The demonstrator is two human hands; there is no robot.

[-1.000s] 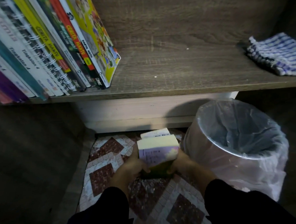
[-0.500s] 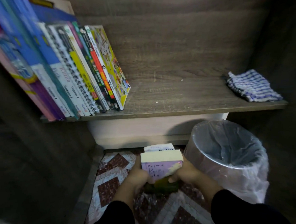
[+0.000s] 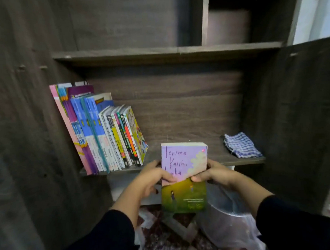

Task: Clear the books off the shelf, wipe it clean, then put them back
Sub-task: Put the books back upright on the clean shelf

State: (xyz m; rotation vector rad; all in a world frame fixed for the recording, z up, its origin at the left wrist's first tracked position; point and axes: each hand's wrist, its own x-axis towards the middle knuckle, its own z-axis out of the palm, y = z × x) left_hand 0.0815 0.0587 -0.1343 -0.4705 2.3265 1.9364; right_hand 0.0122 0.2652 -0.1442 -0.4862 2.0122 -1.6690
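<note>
I hold a purple and green paperback (image 3: 184, 173) upright in front of the dark wooden shelf (image 3: 181, 165), its cover facing me. My left hand (image 3: 153, 175) grips its left edge and my right hand (image 3: 212, 173) grips its right edge, thumbs on the cover. The book's top reaches just above the shelf board. A row of several books (image 3: 103, 135) leans to the left at the shelf's left end. A blue and white checked cloth (image 3: 241, 147) lies folded at the shelf's right end.
A bin lined with a clear plastic bag (image 3: 226, 223) stands on the patterned tile floor (image 3: 166, 237) below my right arm. The cabinet's side walls close in left and right. Another shelf board (image 3: 166, 50) runs above.
Both hands have lifted the paperback from near the floor up to shelf height. My view has tilted up, so the upper shelf now shows.
</note>
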